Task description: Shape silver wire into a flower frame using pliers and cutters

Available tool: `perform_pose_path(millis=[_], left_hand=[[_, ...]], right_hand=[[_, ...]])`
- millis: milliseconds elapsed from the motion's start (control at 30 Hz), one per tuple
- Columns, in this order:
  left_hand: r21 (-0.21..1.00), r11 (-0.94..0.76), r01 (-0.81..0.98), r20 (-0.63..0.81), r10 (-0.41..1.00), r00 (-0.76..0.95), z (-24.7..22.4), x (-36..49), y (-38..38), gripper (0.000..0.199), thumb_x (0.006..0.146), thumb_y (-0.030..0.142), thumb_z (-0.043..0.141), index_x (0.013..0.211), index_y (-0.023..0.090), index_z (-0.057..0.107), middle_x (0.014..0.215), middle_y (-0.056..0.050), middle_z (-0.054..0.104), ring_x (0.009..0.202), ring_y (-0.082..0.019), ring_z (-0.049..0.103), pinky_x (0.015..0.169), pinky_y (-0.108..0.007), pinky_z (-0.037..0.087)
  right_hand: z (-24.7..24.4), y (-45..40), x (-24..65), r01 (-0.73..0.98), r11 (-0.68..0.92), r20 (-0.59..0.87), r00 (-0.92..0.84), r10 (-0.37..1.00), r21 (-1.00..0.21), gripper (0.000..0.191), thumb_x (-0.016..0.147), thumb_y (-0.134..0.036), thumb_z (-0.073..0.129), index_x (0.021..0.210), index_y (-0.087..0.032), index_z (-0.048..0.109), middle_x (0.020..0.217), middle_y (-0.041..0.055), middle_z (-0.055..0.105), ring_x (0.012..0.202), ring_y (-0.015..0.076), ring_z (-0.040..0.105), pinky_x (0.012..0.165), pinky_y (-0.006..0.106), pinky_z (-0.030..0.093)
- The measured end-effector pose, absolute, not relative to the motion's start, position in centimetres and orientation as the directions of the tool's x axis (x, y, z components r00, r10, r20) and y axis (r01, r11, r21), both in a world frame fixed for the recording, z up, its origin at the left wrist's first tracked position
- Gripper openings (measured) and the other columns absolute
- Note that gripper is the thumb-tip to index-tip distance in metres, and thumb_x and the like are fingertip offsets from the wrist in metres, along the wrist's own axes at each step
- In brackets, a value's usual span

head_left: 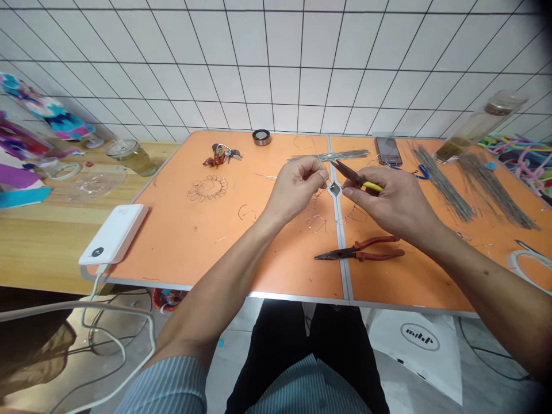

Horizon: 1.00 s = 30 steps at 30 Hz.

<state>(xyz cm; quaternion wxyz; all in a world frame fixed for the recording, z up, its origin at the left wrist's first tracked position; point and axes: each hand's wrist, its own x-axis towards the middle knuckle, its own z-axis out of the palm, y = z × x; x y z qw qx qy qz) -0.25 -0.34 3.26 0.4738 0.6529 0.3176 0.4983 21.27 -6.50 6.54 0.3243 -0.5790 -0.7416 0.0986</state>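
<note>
Above the seam of the orange table, my left hand (297, 181) is closed in a pinch on a thin wire, mostly too fine to make out. My right hand (390, 195) is wrapped round small pliers with a yellow handle (372, 186), their dark jaws pointing left toward my left fingertips. Below both hands lies a looped wire ring (318, 216), partly across the seam. Nearer the front edge, red-handled long-nose pliers (357, 250) rest on the table. Behind my hands is a bundle of straight wires (340, 155).
On the orange table (172, 241) are a wire flower ring (207, 188), keys (224, 154), a tape roll (261, 137), a phone (388, 150) and more wire bundles (446, 184). A white power bank (114, 234) sits at the left corner, a glass jar (478, 126) at back right.
</note>
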Motion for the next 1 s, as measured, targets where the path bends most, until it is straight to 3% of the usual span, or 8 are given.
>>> perform_pose_path(millis=[333, 400, 533, 600, 1000], left_hand=[[0.944, -0.318, -0.092, 0.330, 0.887, 0.323, 3.5, -0.3, -0.5, 0.025, 0.101, 0.023, 0.073, 0.078, 0.020, 0.066, 0.076, -0.001, 0.069, 0.069, -0.011, 0.058, 0.066, -0.023, 0.049], [0.944, -0.316, -0.091, 0.328, 0.890, 0.318, 3.5, -0.4, -0.5, 0.027, 0.103, 0.024, 0.074, 0.078, 0.020, 0.066, 0.077, -0.001, 0.070, 0.069, -0.011, 0.058, 0.067, -0.023, 0.050], [0.941, -0.313, -0.127, 0.337, 0.887, 0.314, 3.6, -0.3, -0.6, 0.032, 0.105, 0.027, 0.076, 0.077, 0.020, 0.061, 0.079, -0.002, 0.072, 0.069, -0.012, 0.059, 0.068, -0.024, 0.051], [0.937, -0.315, -0.154, 0.348, 0.885, 0.308, 3.7, -0.3, -0.6, 0.032, 0.106, 0.028, 0.075, 0.079, 0.021, 0.060, 0.080, -0.002, 0.073, 0.070, -0.012, 0.060, 0.070, -0.025, 0.052], [0.931, -0.334, -0.147, 0.364, 0.883, 0.297, 3.8, -0.2, -0.8, 0.035, 0.108, 0.039, 0.077, 0.082, 0.022, 0.060, 0.082, -0.001, 0.070, 0.069, -0.011, 0.059, 0.066, -0.024, 0.052]], right_hand=[[7.2, -6.9, 21.4, 0.842, 0.296, 0.359, -0.132, 0.924, -0.451, 0.014, 0.103, -0.036, 0.073, 0.097, -0.030, 0.084, 0.092, 0.0048, 0.081, 0.083, 0.0277, 0.073, 0.072, 0.040, 0.048], [7.7, -7.1, 21.8, 0.874, 0.303, 0.378, -0.152, 0.913, -0.379, 0.014, 0.104, -0.033, 0.073, 0.097, -0.028, 0.084, 0.092, 0.0055, 0.082, 0.083, 0.0278, 0.073, 0.073, 0.040, 0.047], [8.0, -7.1, 23.0, 0.929, 0.350, 0.473, -0.257, 0.843, -0.120, 0.016, 0.108, -0.030, 0.070, 0.100, -0.025, 0.084, 0.104, 0.0115, 0.085, 0.094, 0.0329, 0.075, 0.071, 0.042, 0.041], [8.1, -7.1, 23.4, 0.931, 0.356, 0.492, -0.277, 0.826, -0.075, 0.018, 0.111, -0.035, 0.069, 0.103, -0.026, 0.083, 0.109, 0.0137, 0.085, 0.097, 0.0347, 0.075, 0.070, 0.043, 0.038], [9.7, -7.2, 20.7, 0.837, 0.334, 0.429, -0.134, 0.893, -0.433, 0.011, 0.101, -0.027, 0.076, 0.094, -0.026, 0.084, 0.085, 0.0064, 0.077, 0.081, 0.0280, 0.070, 0.072, 0.043, 0.044]])
